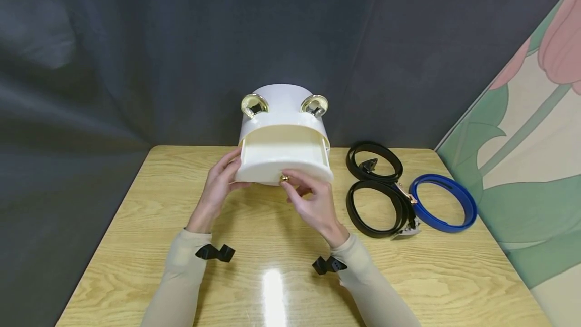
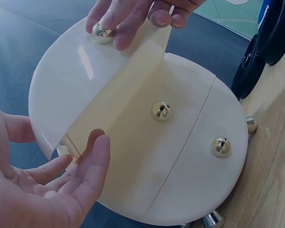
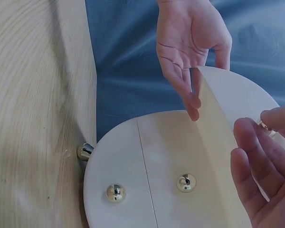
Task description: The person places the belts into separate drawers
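Observation:
A white jewelry box with a rounded front and gold ear-like pieces stands at the back of the table. Its top drawer is pulled out. My right hand pinches the round gold drawer knob between thumb and finger. At the drawer's left corner, my left hand touches the side with loosely spread fingers; the left wrist view shows this hand close to the drawer's edge. Below are two more drawer fronts, bearing a middle knob and a lower knob, both flush with the body.
Two coiled black belts and a coiled blue belt lie on the wooden table to the right. A dark curtain hangs behind the box, and a flowered cloth borders the right side.

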A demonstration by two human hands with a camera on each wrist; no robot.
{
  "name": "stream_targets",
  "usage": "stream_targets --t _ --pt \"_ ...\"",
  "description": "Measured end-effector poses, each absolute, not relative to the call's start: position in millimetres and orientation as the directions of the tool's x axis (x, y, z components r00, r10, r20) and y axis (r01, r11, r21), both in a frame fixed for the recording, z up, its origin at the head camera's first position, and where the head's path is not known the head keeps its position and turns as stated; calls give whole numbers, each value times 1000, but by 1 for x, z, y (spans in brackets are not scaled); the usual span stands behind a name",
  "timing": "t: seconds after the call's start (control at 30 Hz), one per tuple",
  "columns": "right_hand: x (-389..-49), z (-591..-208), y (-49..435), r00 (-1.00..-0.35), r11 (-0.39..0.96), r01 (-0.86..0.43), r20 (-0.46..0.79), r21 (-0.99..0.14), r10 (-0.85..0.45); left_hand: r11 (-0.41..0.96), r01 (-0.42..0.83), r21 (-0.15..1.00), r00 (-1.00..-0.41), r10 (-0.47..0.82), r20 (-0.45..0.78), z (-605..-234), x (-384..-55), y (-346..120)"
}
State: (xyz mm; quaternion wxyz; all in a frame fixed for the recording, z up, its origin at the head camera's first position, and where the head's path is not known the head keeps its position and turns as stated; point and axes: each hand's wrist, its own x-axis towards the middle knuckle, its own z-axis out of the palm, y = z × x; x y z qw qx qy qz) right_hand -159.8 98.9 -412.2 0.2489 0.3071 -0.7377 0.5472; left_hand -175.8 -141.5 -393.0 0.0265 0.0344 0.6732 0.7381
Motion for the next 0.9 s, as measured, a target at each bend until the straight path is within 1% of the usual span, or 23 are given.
stream_targets --t 0.3,0.63,0.9 --pt "-155 -412 103 -662 220 -750 715 -624 -226 -99 -5 995 -997 82 3 -394 -176 -141" --pt "-152 -415 104 -663 225 -748 710 -624 -237 -77 0 997 -994 107 8 -392 -174 -142" --pt "-151 -412 105 -669 225 -743 696 -630 -259 -114 -13 993 -993 115 0 -390 -174 -142"
